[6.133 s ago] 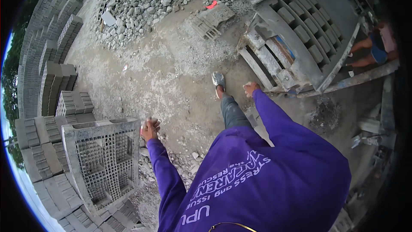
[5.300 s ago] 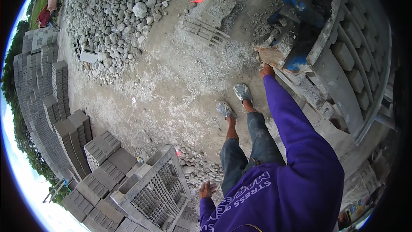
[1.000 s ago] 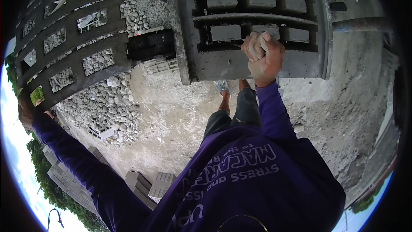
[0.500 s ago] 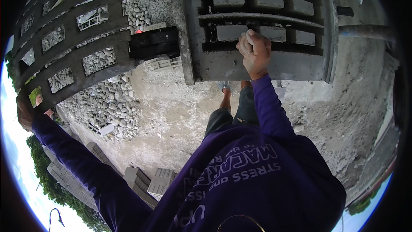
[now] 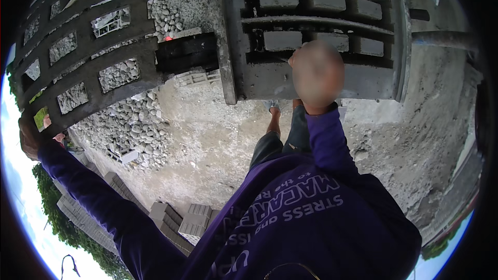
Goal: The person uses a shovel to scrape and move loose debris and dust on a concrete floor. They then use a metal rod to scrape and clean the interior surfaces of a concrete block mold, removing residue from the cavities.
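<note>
The right hand [image 5: 316, 75] is closed on the near edge of the grey concrete-crusted block mould [image 5: 311, 31], straight ahead, long axis running left to right. The left hand [image 5: 30, 137] grips the corner of the dark metal grid frame [image 5: 88, 57] (far left, arm stretched). The hands are well apart.
</note>
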Motion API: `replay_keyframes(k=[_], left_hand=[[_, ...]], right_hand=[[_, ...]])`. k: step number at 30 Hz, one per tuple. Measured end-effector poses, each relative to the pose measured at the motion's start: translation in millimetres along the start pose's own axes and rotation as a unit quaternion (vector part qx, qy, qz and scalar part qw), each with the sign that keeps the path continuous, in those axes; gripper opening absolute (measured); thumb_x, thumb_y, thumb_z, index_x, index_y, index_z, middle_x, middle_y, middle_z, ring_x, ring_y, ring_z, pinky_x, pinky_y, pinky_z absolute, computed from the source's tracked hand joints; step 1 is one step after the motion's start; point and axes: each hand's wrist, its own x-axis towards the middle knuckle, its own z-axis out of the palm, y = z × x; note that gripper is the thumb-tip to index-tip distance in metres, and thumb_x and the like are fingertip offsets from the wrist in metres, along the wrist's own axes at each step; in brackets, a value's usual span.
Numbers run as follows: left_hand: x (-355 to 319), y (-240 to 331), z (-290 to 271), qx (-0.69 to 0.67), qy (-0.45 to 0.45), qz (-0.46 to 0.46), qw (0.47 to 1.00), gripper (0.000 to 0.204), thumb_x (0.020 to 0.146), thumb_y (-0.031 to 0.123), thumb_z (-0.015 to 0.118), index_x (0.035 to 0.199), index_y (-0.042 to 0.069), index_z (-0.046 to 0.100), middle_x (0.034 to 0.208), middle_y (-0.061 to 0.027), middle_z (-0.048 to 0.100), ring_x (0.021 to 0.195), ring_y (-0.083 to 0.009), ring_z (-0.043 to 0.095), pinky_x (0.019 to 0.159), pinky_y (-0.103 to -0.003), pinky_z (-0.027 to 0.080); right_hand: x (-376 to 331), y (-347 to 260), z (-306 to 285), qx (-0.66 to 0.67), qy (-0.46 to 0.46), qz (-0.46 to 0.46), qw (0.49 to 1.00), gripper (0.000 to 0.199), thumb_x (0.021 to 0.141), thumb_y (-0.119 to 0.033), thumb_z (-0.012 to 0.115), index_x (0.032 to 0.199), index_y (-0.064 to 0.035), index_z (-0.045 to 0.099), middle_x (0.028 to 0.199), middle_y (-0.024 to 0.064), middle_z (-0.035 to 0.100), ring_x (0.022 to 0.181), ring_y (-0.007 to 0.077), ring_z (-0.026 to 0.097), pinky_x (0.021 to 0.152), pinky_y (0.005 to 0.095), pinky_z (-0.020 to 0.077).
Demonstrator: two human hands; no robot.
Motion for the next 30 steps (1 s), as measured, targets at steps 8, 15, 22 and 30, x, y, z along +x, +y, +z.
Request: replay_keyframes(k=[8,15,22,30], left_hand=[[23.8,-67.3,-2.5,0.237,-0.01,0.129,0.963,0.028,0.094,0.029,0.052,0.113,0.018,0.07,0.108,-0.0024,0.071,0.098,-0.0185,0.066,0.088,-0.032,0.049],[37.0,-72.0,9.9,0.277,-0.022,0.154,0.948,0.028,0.094,0.024,0.051,0.117,0.018,0.066,0.111,-0.0035,0.069,0.1,-0.0206,0.065,0.088,-0.033,0.05],[36.5,-95.4,-12.8,0.353,-0.032,0.174,0.919,0.03,0.094,0.018,0.05,0.122,0.018,0.062,0.115,-0.0045,0.068,0.103,-0.0226,0.065,0.089,-0.033,0.051],[44.7,-108.5,-12.3,0.432,-0.036,0.221,0.874,0.033,0.095,0.017,0.05,0.126,0.018,0.059,0.117,-0.0053,0.067,0.104,-0.0245,0.065,0.088,-0.035,0.052]], right_hand=[[17.1,-146.1,-12.7,-0.085,-0.122,0.018,0.989,0.041,0.1,-0.032,0.027,0.064,-0.0167,0.04,0.055,-0.0009,0.04,0.044,0.01,0.033,0.059,0.031,0.0335],[18.6,-52.6,-65.9,-0.12,0.018,-0.015,0.992,0.037,0.096,-0.021,0.05,0.06,-0.0133,0.044,0.053,-0.0038,0.033,0.043,0.0065,0.029,0.044,0.0256,0.023],[16.7,-141.0,-22.8,-0.192,-0.063,-0.03,0.979,0.033,0.098,-0.028,0.041,0.069,-0.0129,0.047,0.052,-0.0009,0.034,0.045,0.0095,0.031,0.046,0.0273,0.0251],[25.4,-112.2,-64.0,-0.206,0.021,-0.036,0.978,0.042,0.097,-0.028,0.041,0.059,-0.0127,0.039,0.052,0.0016,0.032,0.043,0.0123,0.03,0.048,0.0288,0.0288]])
